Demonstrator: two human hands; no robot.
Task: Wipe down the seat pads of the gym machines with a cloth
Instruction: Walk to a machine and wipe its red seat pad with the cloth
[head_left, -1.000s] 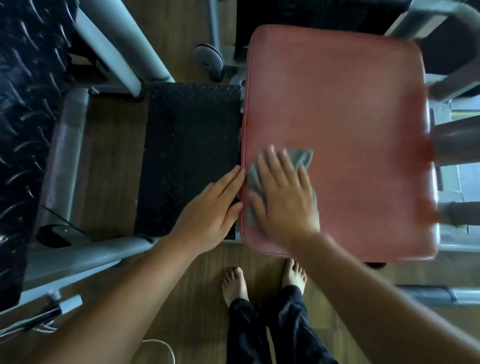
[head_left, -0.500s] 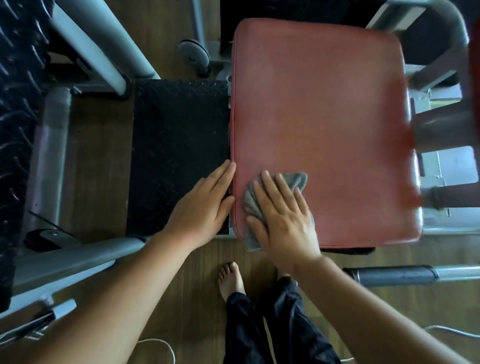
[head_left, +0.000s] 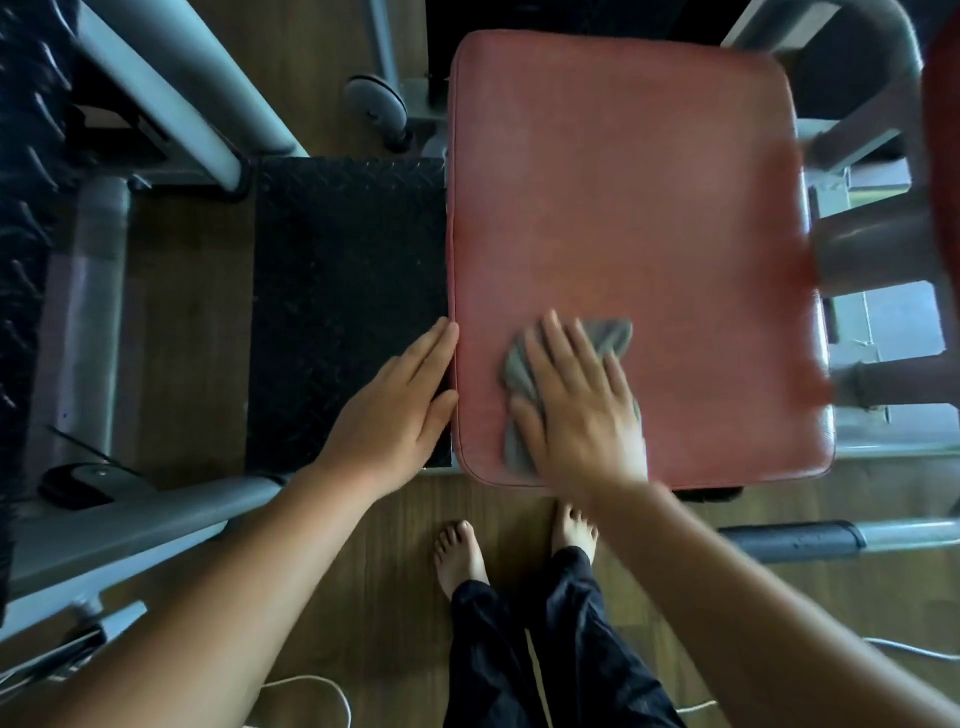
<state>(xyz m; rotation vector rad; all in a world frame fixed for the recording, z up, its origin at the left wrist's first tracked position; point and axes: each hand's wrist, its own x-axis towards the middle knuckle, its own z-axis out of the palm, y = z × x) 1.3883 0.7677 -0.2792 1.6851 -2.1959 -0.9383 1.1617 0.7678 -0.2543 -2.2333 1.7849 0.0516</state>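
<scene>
A red seat pad (head_left: 623, 208) fills the upper middle of the head view, seen from above. A crumpled grey cloth (head_left: 608, 335) lies on its near left part. My right hand (head_left: 576, 400) presses flat on the cloth, fingers spread, covering most of it. My left hand (head_left: 400, 405) rests with straight fingers against the pad's left edge, holding nothing.
A black tread plate (head_left: 348, 291) lies left of the pad. Grey machine frame tubes (head_left: 130, 519) run along the left and near left. A padded bar (head_left: 795, 540) sits low on the right. My bare feet (head_left: 462, 556) stand on the wooden floor below the pad.
My right hand has slid the cloth to the right, away from the pad's left edge. My left hand stays at that edge.
</scene>
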